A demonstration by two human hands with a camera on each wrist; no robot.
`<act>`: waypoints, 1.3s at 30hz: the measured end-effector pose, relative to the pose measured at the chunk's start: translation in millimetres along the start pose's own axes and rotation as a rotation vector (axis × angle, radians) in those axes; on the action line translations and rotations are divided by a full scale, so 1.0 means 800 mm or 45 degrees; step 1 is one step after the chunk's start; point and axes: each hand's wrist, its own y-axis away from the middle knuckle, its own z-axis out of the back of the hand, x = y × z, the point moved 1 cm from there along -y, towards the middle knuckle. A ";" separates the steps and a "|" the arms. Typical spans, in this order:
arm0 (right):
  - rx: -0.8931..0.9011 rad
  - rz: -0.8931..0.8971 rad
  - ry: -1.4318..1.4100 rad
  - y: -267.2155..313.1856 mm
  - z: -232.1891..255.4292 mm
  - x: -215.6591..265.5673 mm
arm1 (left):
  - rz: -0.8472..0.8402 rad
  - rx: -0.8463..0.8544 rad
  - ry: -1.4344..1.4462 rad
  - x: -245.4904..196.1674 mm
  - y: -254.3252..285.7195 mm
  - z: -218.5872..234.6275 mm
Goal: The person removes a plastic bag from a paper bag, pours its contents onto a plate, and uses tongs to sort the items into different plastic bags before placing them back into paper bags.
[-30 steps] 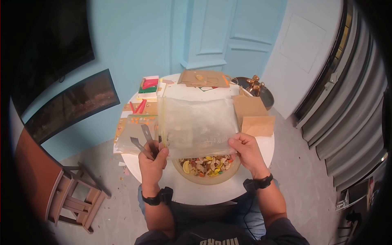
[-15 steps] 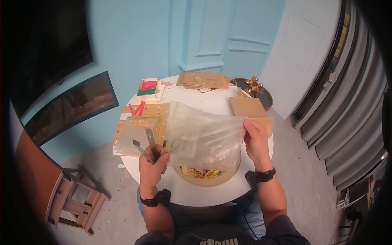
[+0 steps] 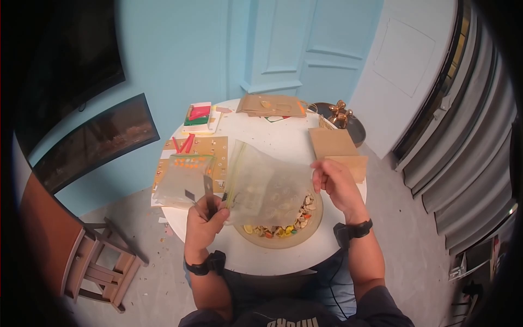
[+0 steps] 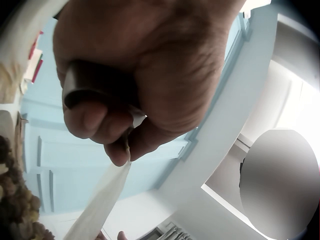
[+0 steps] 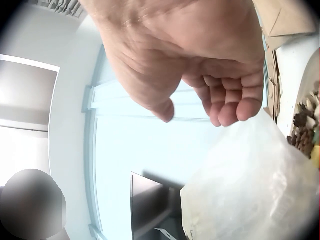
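The right grip (image 3: 339,188) no longer pinches the translucent plastic zip bag (image 3: 271,182), its thumb and fingers now apart; the left grip (image 3: 206,226), clamped on bag and dark flat tools (image 3: 208,184), apparently supports it alone above the round tan bowl (image 3: 280,244).

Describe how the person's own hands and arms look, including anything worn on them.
Both the left hand and the right hand are ungloved, and the forearms are bare below dark sleeves. Each arm wears a black wrist strap with a boxy black camera on it. A thin dark cable hangs down beside the right forearm. No marking can be made out on the sleeves.
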 end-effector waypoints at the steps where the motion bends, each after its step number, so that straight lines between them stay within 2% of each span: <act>1: 0.075 -0.061 0.063 -0.004 0.007 -0.007 | 0.009 0.020 -0.019 0.000 0.000 -0.002; 4: 0.040 -0.057 0.083 -0.006 0.015 -0.019 | 0.008 0.025 -0.017 -0.001 0.004 -0.005; 7: -0.018 0.172 0.358 -0.013 0.012 -0.022 | -0.030 0.098 -0.071 -0.003 0.011 0.000; 9: 0.014 0.413 0.696 -0.015 0.001 -0.013 | -0.015 0.142 -0.121 -0.006 0.014 0.001; 11: 0.018 0.457 0.818 -0.015 -0.003 -0.010 | -0.012 0.173 -0.131 -0.004 0.016 0.004; 13: 0.004 0.310 0.722 -0.020 0.002 -0.012 | -0.029 0.182 -0.104 0.001 0.015 0.008; 16: 0.123 -0.252 -0.155 -0.030 0.019 -0.027 | -0.091 0.191 -0.035 -0.002 0.018 0.007; 19: 0.093 -0.159 -0.336 -0.020 0.010 -0.038 | -0.113 0.200 -0.015 0.001 0.018 0.011; 22: 0.081 0.075 -0.240 0.001 0.006 -0.021 | -0.248 0.310 -0.043 0.005 0.020 0.020; 25: 0.076 0.079 -0.073 0.024 -0.010 -0.004 | -0.215 0.258 0.139 -0.018 0.025 0.005; 28: 0.110 0.130 0.204 0.044 -0.027 0.006 | -0.322 -0.096 0.182 -0.016 0.021 -0.018; 31: 0.039 0.226 0.294 0.052 -0.028 0.004 | -0.291 -0.158 0.060 -0.008 0.018 -0.007; 34: 0.022 0.201 0.202 0.057 -0.029 0.007 | -0.255 -0.186 0.140 -0.007 0.017 -0.017; 37: 0.077 0.185 0.140 0.060 -0.017 0.004 | -0.174 -0.160 0.126 -0.009 0.018 -0.016; 39: 0.018 0.230 0.070 0.058 -0.009 0.002 | -0.115 -0.100 0.178 -0.010 0.015 -0.013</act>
